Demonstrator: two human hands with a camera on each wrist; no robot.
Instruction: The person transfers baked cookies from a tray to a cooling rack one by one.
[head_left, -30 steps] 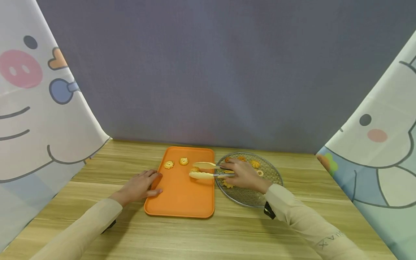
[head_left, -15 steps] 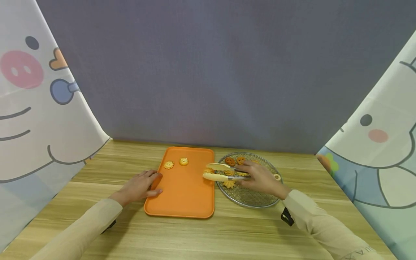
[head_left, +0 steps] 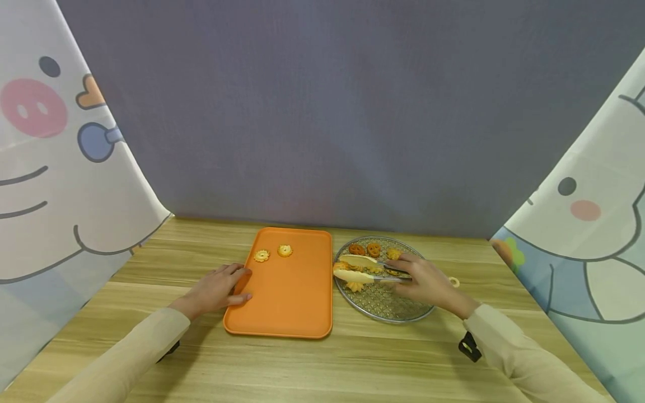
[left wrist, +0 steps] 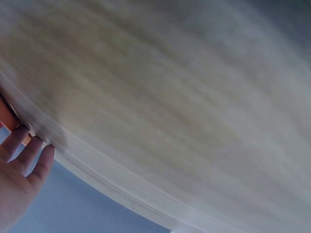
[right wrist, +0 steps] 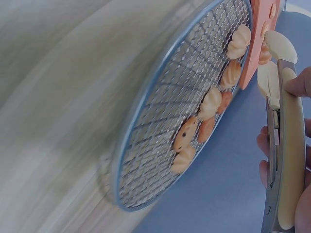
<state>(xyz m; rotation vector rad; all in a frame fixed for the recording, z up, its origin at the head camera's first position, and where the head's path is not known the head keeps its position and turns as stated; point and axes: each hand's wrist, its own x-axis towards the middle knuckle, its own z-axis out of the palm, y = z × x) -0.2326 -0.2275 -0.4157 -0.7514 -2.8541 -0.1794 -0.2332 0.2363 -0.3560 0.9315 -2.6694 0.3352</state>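
Observation:
In the head view my right hand (head_left: 425,282) grips a pair of tongs (head_left: 355,276) with cream-coloured heads. A golden cookie (head_left: 340,267) shows between the heads, over the left rim of the round wire-mesh tray (head_left: 398,313). In the right wrist view, the tongs (right wrist: 291,145) lie in my curled fingers, with the thumb along the near arm. My left hand (head_left: 214,288) rests at the left edge of the orange tray (head_left: 282,308), fingers and thumb spread over its rim. Two pale flower-shaped cookies, one (head_left: 261,256) left of the other (head_left: 285,250), lie near the tray's far end.
On the mesh tray sit several cookies: brown face-shaped ones (head_left: 373,249) at the back, a yellow ridged one (head_left: 393,254) beside them, and another ridged one (head_left: 355,286) at the left. Both trays stand side by side on a wooden table (head_left: 302,369), before a grey cloth backdrop (head_left: 322,123).
My right hand has moved right, carrying the tongs and the cookie between their heads from over the orange tray to over the mesh tray. My left hand has stayed in place.

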